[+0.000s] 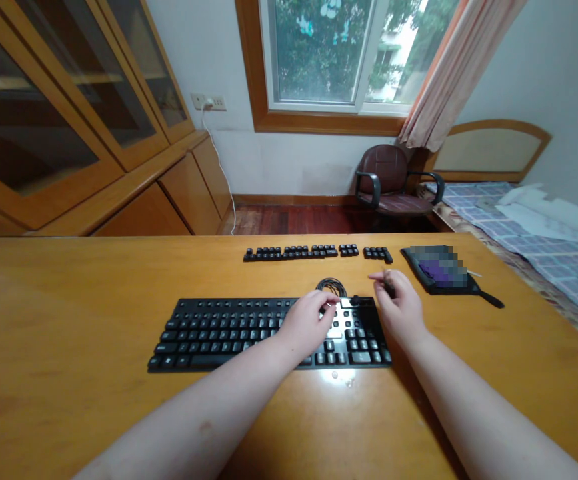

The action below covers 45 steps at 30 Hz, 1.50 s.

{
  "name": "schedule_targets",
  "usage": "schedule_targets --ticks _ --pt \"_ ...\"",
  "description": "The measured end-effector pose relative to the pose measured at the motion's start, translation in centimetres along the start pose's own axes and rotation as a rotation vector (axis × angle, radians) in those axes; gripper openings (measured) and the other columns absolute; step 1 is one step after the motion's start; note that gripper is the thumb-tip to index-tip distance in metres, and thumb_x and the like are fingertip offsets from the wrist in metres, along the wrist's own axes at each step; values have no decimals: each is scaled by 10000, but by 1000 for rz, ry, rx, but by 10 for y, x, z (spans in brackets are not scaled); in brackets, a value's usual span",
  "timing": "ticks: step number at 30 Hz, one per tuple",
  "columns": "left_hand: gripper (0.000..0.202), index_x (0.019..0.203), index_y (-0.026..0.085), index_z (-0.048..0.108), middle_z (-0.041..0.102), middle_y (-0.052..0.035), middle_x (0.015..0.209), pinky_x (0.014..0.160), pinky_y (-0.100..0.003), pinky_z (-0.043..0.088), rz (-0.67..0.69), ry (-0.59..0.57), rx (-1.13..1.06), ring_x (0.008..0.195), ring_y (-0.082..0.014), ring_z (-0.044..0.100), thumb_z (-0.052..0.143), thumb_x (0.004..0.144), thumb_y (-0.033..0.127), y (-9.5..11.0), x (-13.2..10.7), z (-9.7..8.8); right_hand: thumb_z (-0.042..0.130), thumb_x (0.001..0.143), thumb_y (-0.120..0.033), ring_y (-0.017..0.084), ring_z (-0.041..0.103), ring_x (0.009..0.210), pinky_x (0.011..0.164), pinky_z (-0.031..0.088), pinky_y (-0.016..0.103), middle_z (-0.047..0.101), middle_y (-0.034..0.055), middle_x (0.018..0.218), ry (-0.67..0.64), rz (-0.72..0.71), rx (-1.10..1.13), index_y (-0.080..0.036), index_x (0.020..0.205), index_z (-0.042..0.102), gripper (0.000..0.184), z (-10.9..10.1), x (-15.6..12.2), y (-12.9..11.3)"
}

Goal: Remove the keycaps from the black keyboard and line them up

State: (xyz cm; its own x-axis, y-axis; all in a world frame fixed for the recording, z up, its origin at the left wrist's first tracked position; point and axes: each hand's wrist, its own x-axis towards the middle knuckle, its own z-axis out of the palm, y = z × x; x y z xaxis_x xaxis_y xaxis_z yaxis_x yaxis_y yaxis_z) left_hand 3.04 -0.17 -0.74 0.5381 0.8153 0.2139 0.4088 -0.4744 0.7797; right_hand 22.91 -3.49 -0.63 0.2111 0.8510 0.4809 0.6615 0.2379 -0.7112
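Observation:
A black keyboard (223,333) lies flat on the wooden table in front of me. Several sockets near its upper right stand bare, without keycaps. Over the right part of the keyboard is my left hand (311,320), its thumb and fingers curled close together; what they hold, if anything, is hidden. Just beyond the keyboard's right edge hovers my right hand (403,307), fingers bent around something dark and small that I cannot make out. Loose black keycaps (296,252) stand in grouped rows behind the keyboard. A coiled black cable (332,287) sits at its back edge.
A dark zip pouch (421,277) with a purple patch and a strap lies at the table's right. Beyond the wooden table (69,320) are a chair (389,173), a bed (529,220) and a window. A glass-door cabinet (133,160) stands left.

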Motion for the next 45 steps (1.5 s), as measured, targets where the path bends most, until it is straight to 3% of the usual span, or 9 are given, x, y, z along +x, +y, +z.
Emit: schedule_targets --ticks 4,7,11,16,26,29,34,40,45 --pt "185 957 196 605 640 -22 937 830 -294 454 9 11 -4 888 -158 577 478 826 166 -1 1 1 590 762 -402 188 589 783 709 472 305 596 50 862 -331 -44 -352 -221 919 661 251 0 3 -2" --pt "178 955 198 607 643 -23 934 830 -295 455 15 26 -11 890 -160 579 481 829 175 -2 1 2 565 797 -373 169 600 779 718 477 288 620 44 865 -426 -86 -319 -230 887 676 203 1 3 -3" --pt "184 969 203 607 647 -24 963 835 -299 453 15 29 -15 907 -164 581 462 856 220 -3 1 3 606 783 -334 171 609 813 764 487 297 648 46 855 -342 -130 -28 -220 883 680 169 3 0 -4" --pt "190 984 209 616 654 -26 996 839 -303 449 35 -41 -4 924 -171 587 483 858 260 -1 1 1 701 685 -361 193 626 794 757 499 327 677 43 815 -235 12 183 -212 805 687 192 10 -7 -5" --pt "133 920 206 622 648 -16 911 773 -278 451 42 -33 0 855 -163 584 533 833 252 -1 1 1 707 663 -333 207 656 773 753 507 336 713 44 825 -248 215 226 -205 832 705 212 17 -13 -11" --pt "132 920 209 623 650 -17 909 771 -280 453 38 -36 21 855 -167 586 535 829 245 -1 1 1 679 696 -326 206 654 782 768 508 346 712 46 836 -274 171 177 -214 860 702 200 17 -12 -12" --pt "159 942 206 627 658 -31 954 802 -292 453 37 -31 44 899 -180 593 509 842 241 -1 2 1 639 750 -302 192 629 887 835 492 350 688 48 920 -294 -69 125 -230 861 684 139 16 -8 -6" --pt "159 930 209 633 660 -27 921 789 -296 453 45 -40 82 882 -181 594 506 839 240 -3 2 3 606 786 -301 170 635 853 788 512 320 685 47 913 -365 -230 57 -239 926 660 162 14 -8 -6" --pt "183 955 212 628 657 -25 948 807 -300 456 45 -44 64 886 -178 590 488 849 264 -1 1 2 592 789 -338 179 643 837 788 505 318 697 45 904 -255 -162 -62 -236 929 668 189 8 -6 -3"
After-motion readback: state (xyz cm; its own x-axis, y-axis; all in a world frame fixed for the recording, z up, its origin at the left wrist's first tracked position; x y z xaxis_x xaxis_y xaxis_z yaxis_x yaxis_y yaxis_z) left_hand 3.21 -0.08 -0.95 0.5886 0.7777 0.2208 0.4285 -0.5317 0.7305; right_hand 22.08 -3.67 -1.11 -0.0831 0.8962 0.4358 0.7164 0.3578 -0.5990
